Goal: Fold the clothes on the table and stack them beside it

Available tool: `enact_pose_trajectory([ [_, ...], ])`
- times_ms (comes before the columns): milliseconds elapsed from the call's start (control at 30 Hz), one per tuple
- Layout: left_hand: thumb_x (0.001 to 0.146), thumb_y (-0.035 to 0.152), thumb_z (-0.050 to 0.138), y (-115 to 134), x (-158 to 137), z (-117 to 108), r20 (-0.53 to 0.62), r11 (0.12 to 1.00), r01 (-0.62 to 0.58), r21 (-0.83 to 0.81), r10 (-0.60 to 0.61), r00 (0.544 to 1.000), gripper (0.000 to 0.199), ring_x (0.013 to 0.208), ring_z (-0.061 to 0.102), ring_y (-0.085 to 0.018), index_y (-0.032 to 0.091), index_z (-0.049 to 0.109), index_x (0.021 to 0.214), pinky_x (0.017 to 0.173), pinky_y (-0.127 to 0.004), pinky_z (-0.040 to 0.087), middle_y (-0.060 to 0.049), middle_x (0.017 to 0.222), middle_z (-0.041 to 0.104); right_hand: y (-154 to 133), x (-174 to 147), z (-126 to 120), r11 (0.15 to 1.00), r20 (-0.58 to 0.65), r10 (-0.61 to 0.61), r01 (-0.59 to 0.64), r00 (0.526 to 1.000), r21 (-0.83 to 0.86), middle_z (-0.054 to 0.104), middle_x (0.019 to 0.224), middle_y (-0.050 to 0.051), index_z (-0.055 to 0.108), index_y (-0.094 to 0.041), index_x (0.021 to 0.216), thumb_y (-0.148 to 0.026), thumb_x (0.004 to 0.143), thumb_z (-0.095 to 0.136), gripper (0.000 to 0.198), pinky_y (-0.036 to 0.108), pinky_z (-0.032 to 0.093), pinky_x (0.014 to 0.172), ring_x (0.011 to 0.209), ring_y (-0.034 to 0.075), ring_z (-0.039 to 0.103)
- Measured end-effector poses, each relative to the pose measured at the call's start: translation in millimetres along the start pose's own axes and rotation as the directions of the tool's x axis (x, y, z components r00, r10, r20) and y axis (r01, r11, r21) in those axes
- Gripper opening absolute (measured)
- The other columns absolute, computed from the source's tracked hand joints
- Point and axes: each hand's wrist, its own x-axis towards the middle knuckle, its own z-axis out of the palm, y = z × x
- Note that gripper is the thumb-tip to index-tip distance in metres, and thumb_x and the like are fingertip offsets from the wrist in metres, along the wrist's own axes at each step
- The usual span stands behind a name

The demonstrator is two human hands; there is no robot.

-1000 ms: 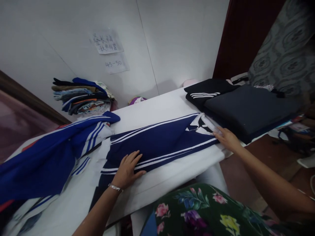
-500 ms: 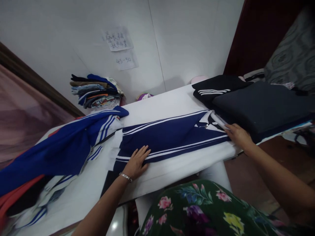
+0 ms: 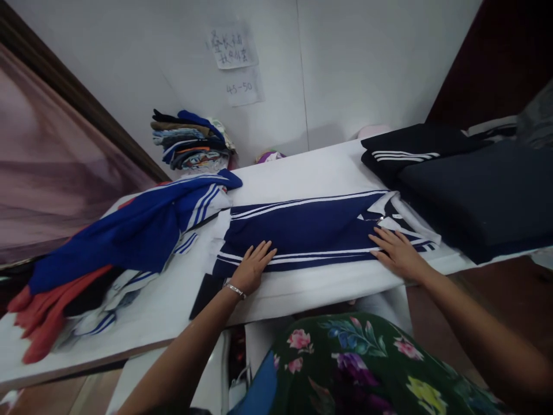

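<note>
A navy jacket with white stripes along both long edges lies folded flat on the white table. Its white-lined collar and a zip pull show at the right end. My left hand rests on the lower left part of the jacket, fingers stretched out. Near the collar, my right hand lies flat on the lower right part with its fingers spread. Neither hand grips the cloth.
Left on the table is a loose heap with a bright blue jacket and red cloth. Folded clothes are stacked by the wall. At right lie dark folded garments. Paper notes hang on the wall.
My right hand has let go of the white collar edge and moved left and down onto the jacket front, opening flat. My left hand stays on the jacket. The view has shifted.
</note>
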Motion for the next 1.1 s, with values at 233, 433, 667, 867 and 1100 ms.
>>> enact_pose_trajectory([
  [233, 0.072, -0.004, 0.038, -12, -23, 1, -0.124, 0.988, 0.148, 0.050, -0.141, 0.982, 0.075, 0.143, 0.024, -0.025, 0.017, 0.040, 0.144, 0.116, -0.051, 0.018, -0.010, 0.153, 0.032, -16, 10, -10, 0.988, -0.152, -0.098, 0.115, 0.983, 0.105, 0.048, 0.142, 0.014, 0.060, -0.018, 0.126, -0.045, 0.093, 0.041, 0.047, 0.052, 0.032, 0.109, 0.137, 0.031, 0.035],
  [433, 0.072, -0.004, 0.040, -19, -32, 6, 0.000, 0.967, 0.252, -0.027, -0.252, 0.968, 0.073, 0.142, 0.028, -0.023, 0.013, 0.040, 0.143, 0.115, -0.043, 0.026, -0.012, 0.152, 0.034, -50, 28, 4, 0.938, 0.019, -0.291, 0.281, 0.957, 0.201, 0.042, 0.148, 0.008, 0.053, -0.025, 0.134, -0.052, 0.092, 0.043, 0.051, 0.057, 0.030, 0.110, 0.139, 0.030, 0.032],
  [667, 0.071, -0.004, 0.041, -24, -44, 4, -0.028, 0.964, 0.264, -0.046, -0.265, 0.964, 0.073, 0.144, 0.022, -0.024, 0.014, 0.041, 0.142, 0.115, -0.044, 0.025, -0.011, 0.153, 0.031, -47, 25, 17, 0.913, -0.051, -0.318, 0.321, 0.947, 0.251, 0.049, 0.143, 0.010, 0.060, -0.023, 0.128, -0.054, 0.091, 0.042, 0.052, 0.056, 0.036, 0.107, 0.134, 0.032, 0.040],
  [867, 0.075, -0.003, 0.042, -33, -54, 5, -0.159, 0.900, 0.435, -0.021, -0.433, 0.887, 0.062, 0.142, 0.027, -0.026, 0.011, 0.051, 0.135, 0.117, -0.045, 0.023, -0.013, 0.149, 0.038, -81, 49, 7, 0.869, -0.150, -0.403, 0.429, 0.903, 0.246, 0.043, 0.147, 0.008, 0.056, -0.024, 0.131, -0.042, 0.092, 0.045, 0.044, 0.053, 0.033, 0.110, 0.139, 0.030, 0.033],
  [1100, 0.070, -0.001, 0.049, -46, -54, -8, 0.010, 0.896, 0.436, -0.088, -0.437, 0.899, 0.063, 0.139, 0.034, -0.024, 0.014, 0.056, 0.130, 0.114, -0.042, 0.028, -0.010, 0.143, 0.048, -103, 71, 27, 0.880, -0.040, -0.441, 0.441, 0.897, 0.179, 0.048, 0.143, 0.010, 0.060, -0.022, 0.127, -0.044, 0.092, 0.044, 0.044, 0.056, 0.036, 0.106, 0.136, 0.030, 0.038],
])
